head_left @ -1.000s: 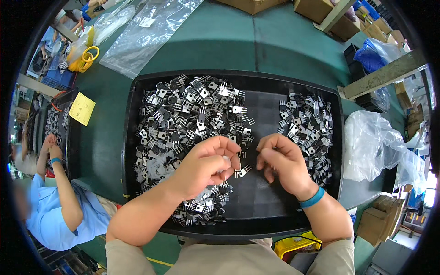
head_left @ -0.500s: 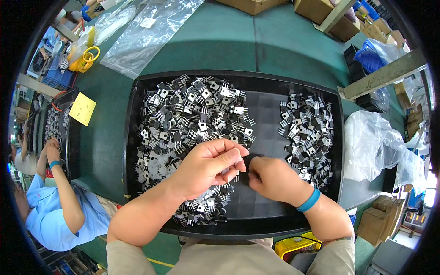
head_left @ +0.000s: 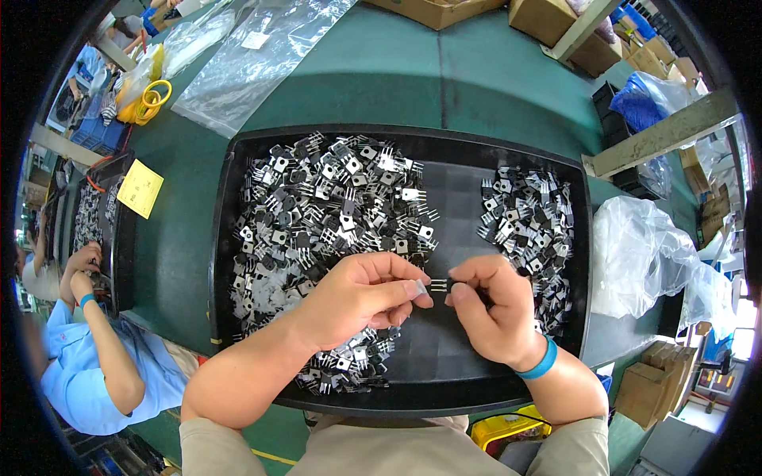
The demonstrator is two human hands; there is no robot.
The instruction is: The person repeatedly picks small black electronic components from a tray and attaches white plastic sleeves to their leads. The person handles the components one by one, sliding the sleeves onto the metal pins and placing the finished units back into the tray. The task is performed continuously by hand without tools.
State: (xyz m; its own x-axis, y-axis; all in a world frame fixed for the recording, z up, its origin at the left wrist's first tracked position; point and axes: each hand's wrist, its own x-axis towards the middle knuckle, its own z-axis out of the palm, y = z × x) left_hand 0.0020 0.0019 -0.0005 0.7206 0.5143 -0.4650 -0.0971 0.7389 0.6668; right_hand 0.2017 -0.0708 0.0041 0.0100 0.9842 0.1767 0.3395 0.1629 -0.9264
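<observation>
Above the middle of a black tray (head_left: 520, 141), my left hand (head_left: 357, 295) is closed, pinching a small translucent whitish piece (head_left: 420, 288) between thumb and fingertips. Facing it, my right hand (head_left: 498, 313), with a blue wristband (head_left: 540, 358), pinches a transistor (head_left: 439, 285) by its black body. The metal leads point left toward the translucent piece, and I cannot tell whether they touch it. A large heap of transistors (head_left: 349, 178) fills the tray's left part. Among them lie whitish translucent bits (head_left: 274, 285), partly behind my left forearm. A smaller transistor pile (head_left: 528, 214) lies at the right.
Clear plastic bags lie beyond the tray (head_left: 266, 59) and at its right (head_left: 639, 254). A yellow note (head_left: 140, 188) hangs by a second tray at the left, where a co-worker in a blue shirt (head_left: 99, 365) works. A metal post (head_left: 667, 131) rises at the right.
My right hand has turned and moved slightly right, and the transistor in its fingers now shows. My left hand has shifted down slightly, and its whitish piece shows more plainly.
</observation>
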